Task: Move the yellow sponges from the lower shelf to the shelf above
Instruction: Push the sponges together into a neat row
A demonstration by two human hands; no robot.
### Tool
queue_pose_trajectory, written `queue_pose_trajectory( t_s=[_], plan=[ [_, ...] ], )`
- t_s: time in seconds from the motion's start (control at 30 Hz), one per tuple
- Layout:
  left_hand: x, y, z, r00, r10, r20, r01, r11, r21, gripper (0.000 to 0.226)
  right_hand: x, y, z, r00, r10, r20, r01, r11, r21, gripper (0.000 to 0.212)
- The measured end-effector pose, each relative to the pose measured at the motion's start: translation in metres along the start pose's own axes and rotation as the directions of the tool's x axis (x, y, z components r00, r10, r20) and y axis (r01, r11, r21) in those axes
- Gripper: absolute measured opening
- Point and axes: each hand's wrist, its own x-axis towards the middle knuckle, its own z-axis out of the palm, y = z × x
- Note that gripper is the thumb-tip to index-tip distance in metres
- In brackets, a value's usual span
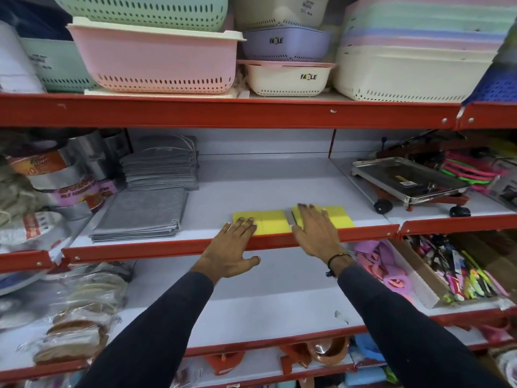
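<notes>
Shelving: red-edged metal rack with white boards; the middle shelf sits above the lower shelf.
Yellow sponges: two flat groups on the middle shelf, at its front lip; left group, right group, a narrow gap between them.
Lower shelf, centre: bare white board under the forearms.
Left neighbours: stack of grey cloths beside the sponges, a taller grey pile behind it, metal rings with labels further left.
Right neighbours: steel tray on a wheeled red frame, well apart from the sponges.
Top shelf: pink basket, cream basket, other pastel baskets.
Lower shelf, sides: bagged round items at left; cardboard box of pens at right.
Obstruction: the red front lip of the middle shelf crosses under both wrists.
Left hand: palm down, fingers spread flat, fingertips resting on the left group; gripping nothing.
Right hand: palm down, flat and spread over the right group; gripping nothing. Dark band at the wrist.
Sleeves: dark, both arms extended forward.
</notes>
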Motion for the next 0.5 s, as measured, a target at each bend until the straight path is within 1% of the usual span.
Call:
queue_pose_trajectory(
  t_s=[0.07,0.13,0.3,0.4,0.5],
  plan=[
    [0.0,0.001,-0.001,1.0,0.001,0.008,-0.001,1.0,-0.011,0.09,-0.004,0.017,-0.002,0.998,0.035,0.06,-0.03,0.996,-0.081,0.062],
    [0.0,0.001,-0.002,1.0,0.0,0.01,0.001,1.0,-0.017,0.089,-0.011,0.023,0.002,0.994,0.025,0.106,-0.012,0.992,-0.124,0.058],
    [-0.002,0.002,-0.002,1.0,-0.007,0.011,0.008,0.999,-0.044,0.089,-0.021,0.012,0.008,0.997,0.0,0.081,0.007,0.996,-0.091,0.049],
    [-0.001,0.004,-0.002,1.0,-0.013,0.012,0.013,0.999,-0.044,0.089,-0.024,0.003,0.009,0.998,0.012,0.065,-0.006,0.995,-0.096,0.049],
    [0.0,0.003,-0.001,1.0,-0.013,0.014,0.014,0.999,-0.043,0.09,-0.025,-0.007,0.011,0.997,0.009,0.083,-0.001,0.995,-0.104,0.049]
  ],
)
